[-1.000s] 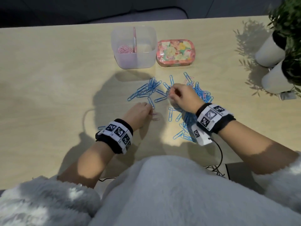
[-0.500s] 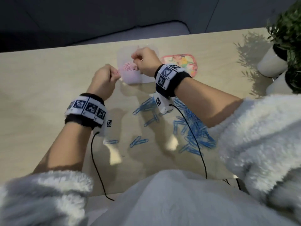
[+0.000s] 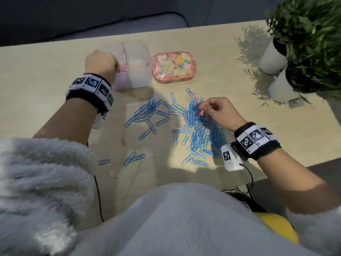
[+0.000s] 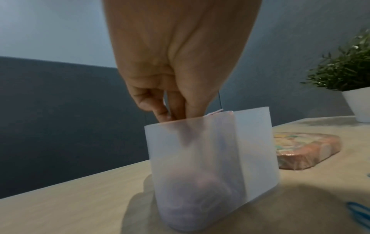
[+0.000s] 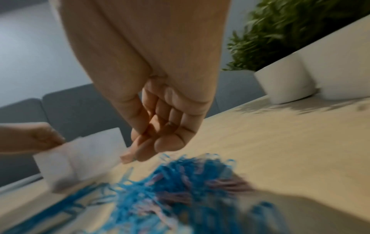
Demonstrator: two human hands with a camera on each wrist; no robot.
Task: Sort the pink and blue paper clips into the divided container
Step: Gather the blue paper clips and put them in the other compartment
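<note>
The frosted divided container (image 3: 140, 74) (image 4: 258, 152) stands at the table's far side, with pink clips (image 3: 122, 68) in its left compartment. My left hand (image 3: 100, 64) (image 4: 176, 110) is over that compartment. Its bunched fingertips dip behind the frosted wall, which hides whether they hold a clip. Blue paper clips (image 3: 145, 112) lie scattered mid-table. A denser blue pile (image 3: 198, 133) (image 5: 180, 182) has a few pink clips (image 5: 176, 194) mixed in. My right hand (image 3: 203, 110) (image 5: 140, 153) hovers at the pile's top, thumb and fingertips drawn together. Blur hides any clip between them.
A pink floral tin (image 3: 173, 67) (image 4: 304, 152) lies just right of the container. Two white pots with green plants (image 3: 280, 78) (image 5: 286, 82) stand at the far right. Stray blue clips (image 3: 133, 158) lie near the table's front edge, above my grey fleece sleeves.
My right hand has left the container and come back down to the blue pile. My left hand has moved from the container's left edge to above its left compartment.
</note>
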